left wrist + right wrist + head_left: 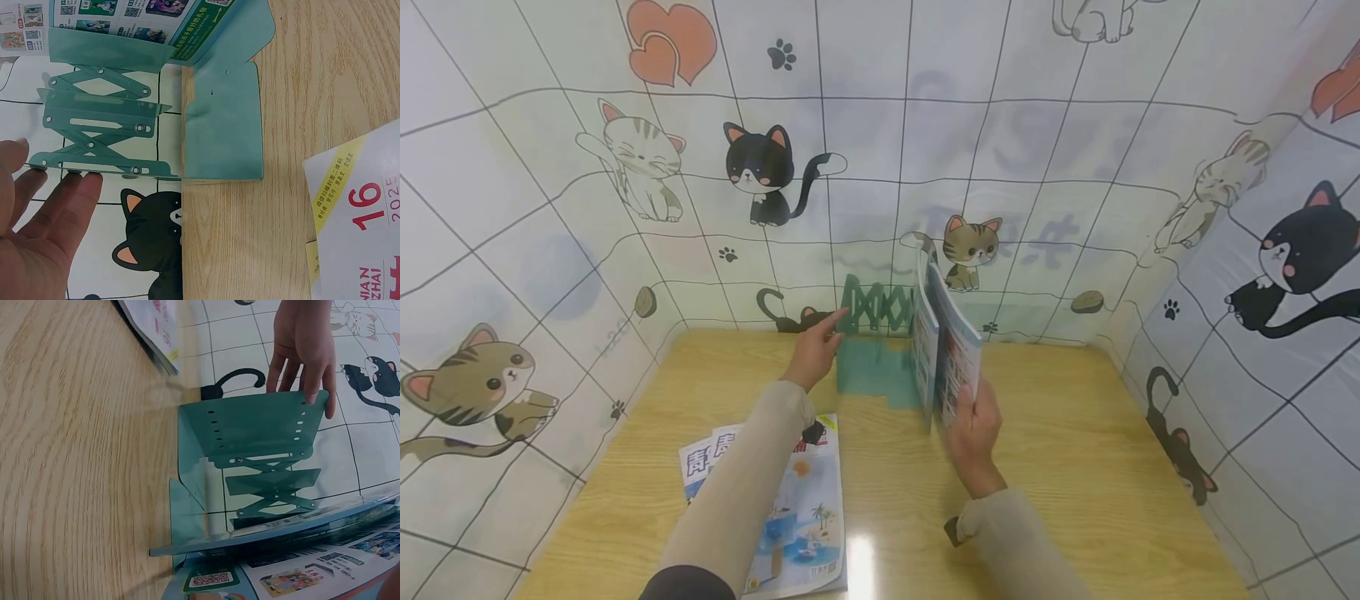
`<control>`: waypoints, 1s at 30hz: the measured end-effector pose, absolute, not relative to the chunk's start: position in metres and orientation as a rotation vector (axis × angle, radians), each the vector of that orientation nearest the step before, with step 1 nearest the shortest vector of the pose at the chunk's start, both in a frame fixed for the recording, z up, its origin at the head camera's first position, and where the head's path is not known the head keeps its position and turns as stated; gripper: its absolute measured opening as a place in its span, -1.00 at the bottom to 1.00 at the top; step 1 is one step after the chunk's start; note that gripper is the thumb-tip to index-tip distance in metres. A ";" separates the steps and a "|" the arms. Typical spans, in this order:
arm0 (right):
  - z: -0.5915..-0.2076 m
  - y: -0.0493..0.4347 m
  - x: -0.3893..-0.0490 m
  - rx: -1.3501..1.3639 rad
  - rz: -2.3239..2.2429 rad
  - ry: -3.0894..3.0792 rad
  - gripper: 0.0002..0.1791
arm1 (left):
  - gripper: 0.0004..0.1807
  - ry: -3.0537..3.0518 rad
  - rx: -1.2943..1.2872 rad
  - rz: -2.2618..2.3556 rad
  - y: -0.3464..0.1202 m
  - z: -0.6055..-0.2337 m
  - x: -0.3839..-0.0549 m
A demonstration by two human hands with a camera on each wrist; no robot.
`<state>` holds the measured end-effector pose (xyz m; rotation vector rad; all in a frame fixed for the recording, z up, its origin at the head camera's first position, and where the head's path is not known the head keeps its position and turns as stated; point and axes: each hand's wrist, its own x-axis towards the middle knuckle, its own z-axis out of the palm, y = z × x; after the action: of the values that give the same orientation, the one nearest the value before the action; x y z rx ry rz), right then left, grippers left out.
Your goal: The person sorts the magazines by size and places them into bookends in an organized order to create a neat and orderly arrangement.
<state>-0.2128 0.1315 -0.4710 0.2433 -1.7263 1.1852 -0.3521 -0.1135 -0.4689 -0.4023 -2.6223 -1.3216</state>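
1. White-and-blue glossy magazines [810, 521] lie flat on the yellow wood-grain tabletop [1052, 442], nearer than the left grip [812, 354].
2. The right grip [975, 423] pinches a thin, blue-edged magazine [961, 352], roughly upright.
3. Just left of that grip stands another blue-edged magazine [927, 358].
4. The left grip pinches the end of a green metal lattice bookend [868, 371] between both grips.

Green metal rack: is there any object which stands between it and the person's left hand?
Nothing visible does. The left hand already touches the left end of the green metal rack. The magazines lying on the table are nearer the person, out of that gap.
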 end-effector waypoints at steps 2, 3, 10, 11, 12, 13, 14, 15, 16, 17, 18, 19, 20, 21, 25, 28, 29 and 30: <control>-0.482 0.135 -0.218 0.226 1.187 -1.734 -0.64 | -0.46 -2.620 -0.405 -1.321 -0.114 -0.469 -0.352; -0.487 0.138 -0.221 0.221 1.187 -1.739 -0.63 | -0.46 -2.619 -0.405 -1.321 -0.114 -0.469 -0.352; -0.500 0.147 -0.220 0.177 1.089 -1.812 -0.68 | -0.46 -2.612 -0.417 -1.334 -0.114 -0.470 -0.353; -0.500 0.149 -0.218 0.169 1.066 -1.824 -0.70 | -0.46 -2.612 -0.416 -1.331 -0.113 -0.470 -0.353; -0.501 0.150 -0.216 0.157 1.042 -1.840 -0.73 | -0.46 -2.612 -0.418 -1.330 -0.113 -0.470 -0.353; -0.502 0.151 -0.214 0.150 1.024 -1.855 -0.74 | -0.46 -2.612 -0.417 -1.325 -0.113 -0.470 -0.353; -0.503 0.153 -0.212 0.139 1.014 -1.868 -0.76 | -0.46 -2.613 -0.417 -1.324 -0.113 -0.470 -0.352; -0.503 0.154 -0.210 0.132 1.008 -1.886 -0.77 | -0.46 -2.612 -0.419 -1.322 -0.113 -0.470 -0.352; -0.504 0.155 -0.208 0.122 1.007 -1.902 -0.78 | -0.46 -2.610 -0.422 -1.324 -0.113 -0.470 -0.352; -0.505 0.155 -0.205 0.112 1.011 -1.922 -0.78 | -0.46 -2.614 -0.424 -1.318 -0.113 -0.470 -0.352; -0.506 0.156 -0.203 0.104 1.019 -1.938 -0.78 | -0.47 -2.611 -0.426 -1.322 -0.113 -0.470 -0.352; -0.506 0.156 -0.201 0.099 1.032 -1.950 -0.78 | -0.47 -2.609 -0.425 -1.324 -0.113 -0.470 -0.352; -0.506 0.157 -0.200 0.095 1.045 -1.963 -0.77 | -0.47 -2.606 -0.429 -1.325 -0.113 -0.469 -0.352; -0.505 0.157 -0.199 0.094 1.056 -1.973 -0.77 | -0.47 -2.601 -0.431 -1.326 -0.113 -0.469 -0.352; -0.502 0.156 -0.197 0.081 1.087 -2.007 -0.75 | -0.47 -2.596 -0.428 -1.322 -0.113 -0.469 -0.353; -0.500 0.155 -0.198 0.068 1.102 -2.030 -0.73 | -0.47 -2.600 -0.425 -1.322 -0.114 -0.469 -0.353; -0.499 0.154 -0.199 0.065 1.106 -2.038 -0.72 | -0.47 -2.602 -0.425 -1.322 -0.114 -0.470 -0.353; -0.498 0.154 -0.200 0.063 1.110 -2.043 -0.72 | -0.47 -2.601 -0.425 -1.326 -0.114 -0.470 -0.353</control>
<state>-0.1996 0.1541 -0.4983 0.0631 -2.0434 1.1103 -0.3529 -0.1144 -0.4702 -0.4248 -2.6014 -1.3263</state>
